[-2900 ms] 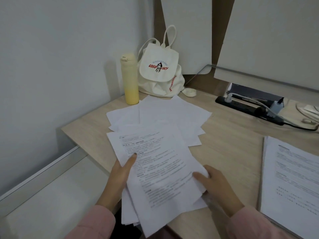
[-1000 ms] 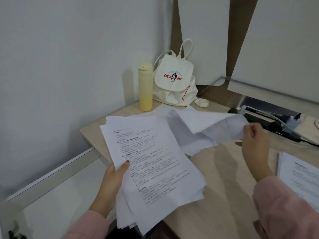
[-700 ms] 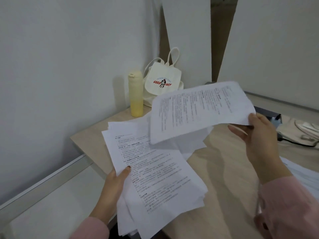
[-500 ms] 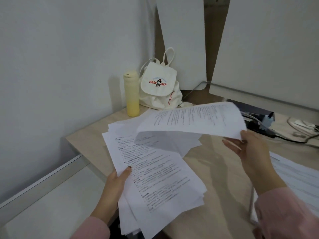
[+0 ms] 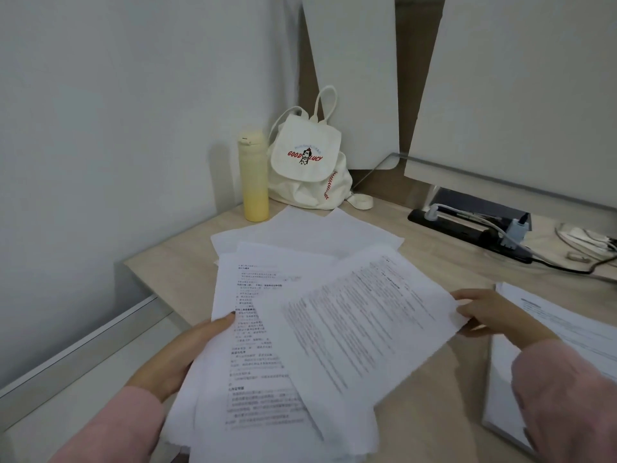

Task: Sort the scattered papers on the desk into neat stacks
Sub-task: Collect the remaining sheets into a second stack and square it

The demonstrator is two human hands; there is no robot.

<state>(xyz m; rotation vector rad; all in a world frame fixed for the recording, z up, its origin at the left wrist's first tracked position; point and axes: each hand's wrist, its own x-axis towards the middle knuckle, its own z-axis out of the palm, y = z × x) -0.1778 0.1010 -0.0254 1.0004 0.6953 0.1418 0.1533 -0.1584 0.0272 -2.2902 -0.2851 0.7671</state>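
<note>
White stack (image 5: pixel 253 345), left hand (image 5: pixel 180 355); sheet (image 5: pixel 360 329), right hand (image 5: pixel 490 312)

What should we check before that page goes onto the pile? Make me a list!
1. Left hand grips the bundle of papers: ok.
2. Right hand pinches the printed sheet at its right corner: ok.
3. Printed sheet lined up with the bundle: not ok, it lies at an angle across it.
4. Bundle's edges even: not ok, sheets stick out unevenly at the bottom.
5. Loose sheets gathered from the desk: not ok, several lie fanned out behind.
6. Yellow bottle out of the way: ok, it stands upright, apart from the papers.
</note>
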